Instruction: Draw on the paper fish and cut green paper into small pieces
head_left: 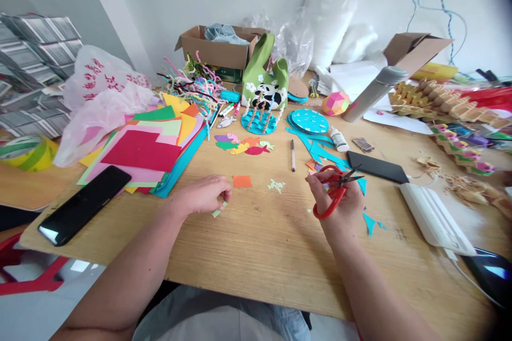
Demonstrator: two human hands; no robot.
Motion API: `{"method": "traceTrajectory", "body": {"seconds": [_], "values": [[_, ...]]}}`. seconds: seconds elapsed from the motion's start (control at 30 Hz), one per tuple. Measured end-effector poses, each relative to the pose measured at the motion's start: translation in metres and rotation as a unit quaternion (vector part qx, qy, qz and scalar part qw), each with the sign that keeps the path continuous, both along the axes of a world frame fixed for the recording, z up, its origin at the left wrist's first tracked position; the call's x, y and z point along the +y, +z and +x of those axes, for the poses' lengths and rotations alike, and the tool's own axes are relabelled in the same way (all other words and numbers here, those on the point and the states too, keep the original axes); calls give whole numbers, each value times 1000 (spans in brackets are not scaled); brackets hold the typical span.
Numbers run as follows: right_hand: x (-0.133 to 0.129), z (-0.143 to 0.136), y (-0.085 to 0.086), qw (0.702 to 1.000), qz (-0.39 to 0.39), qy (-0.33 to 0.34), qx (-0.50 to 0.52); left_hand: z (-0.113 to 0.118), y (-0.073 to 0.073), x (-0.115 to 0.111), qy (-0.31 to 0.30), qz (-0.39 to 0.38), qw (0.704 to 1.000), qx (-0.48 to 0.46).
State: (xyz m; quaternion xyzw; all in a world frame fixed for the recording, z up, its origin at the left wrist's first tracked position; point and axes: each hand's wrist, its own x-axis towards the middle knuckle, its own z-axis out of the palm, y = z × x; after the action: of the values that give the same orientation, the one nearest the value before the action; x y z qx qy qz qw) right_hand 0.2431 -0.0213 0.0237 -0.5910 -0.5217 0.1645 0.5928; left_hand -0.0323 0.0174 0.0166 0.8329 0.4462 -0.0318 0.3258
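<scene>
My left hand (206, 194) rests low over the table with its fingers closed on a small light green piece of paper (216, 213). A pair of scissors with red handles (336, 203) is in my right hand (349, 213), blades slightly apart and pointing right, away from the paper. Between the hands lie an orange paper rectangle (242, 181) and a small heap of light green paper cutouts (277, 186). Beyond them are several colourful paper fish (256, 150) and a pen (293, 155).
Coloured sheets (140, 152) and a black phone (84, 205) lie at left. Blue scraps (369, 224), a glue bottle (338, 139), a black power bank (377, 167) and a white power strip (436, 218) are at right. A panda bag (264, 72) and a grey flask (375, 95) stand behind.
</scene>
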Motion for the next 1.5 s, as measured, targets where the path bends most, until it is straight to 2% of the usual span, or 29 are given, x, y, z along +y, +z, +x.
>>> {"method": "traceTrajectory", "body": {"seconds": [0.23, 0.47, 0.7, 0.93, 1.0, 1.1, 1.2, 1.33, 1.5], "values": [[-1, 0, 0, 1000, 1, -7, -11, 2, 4, 1, -7, -8, 1000, 10], [0, 1, -5, 1000, 1, -5, -5, -1, 1, 2, 8, -1, 1000, -3], [-1, 3, -5, 1000, 3, 1, -9, 3, 7, 0, 18, -22, 999, 34], [-2, 2, -4, 1000, -6, 3, 1, -1, 9, 2, 11, 14, 999, 36], [-2, 2, -4, 1000, -13, 0, 9, -1, 15, -5, 10, 31, 997, 66], [-1, 4, -4, 1000, -22, -1, 12, 4, 23, -24, 17, 122, 985, 118], [0, 6, -6, 1000, -18, -6, -1, 14, 25, -46, -14, 179, 969, 169], [0, 8, -8, 1000, -21, 8, -5, 29, 22, -62, -10, 184, 958, 221], [0, 6, -5, 1000, -7, 24, -14, 40, 24, -63, 18, 190, 946, 263]]}}
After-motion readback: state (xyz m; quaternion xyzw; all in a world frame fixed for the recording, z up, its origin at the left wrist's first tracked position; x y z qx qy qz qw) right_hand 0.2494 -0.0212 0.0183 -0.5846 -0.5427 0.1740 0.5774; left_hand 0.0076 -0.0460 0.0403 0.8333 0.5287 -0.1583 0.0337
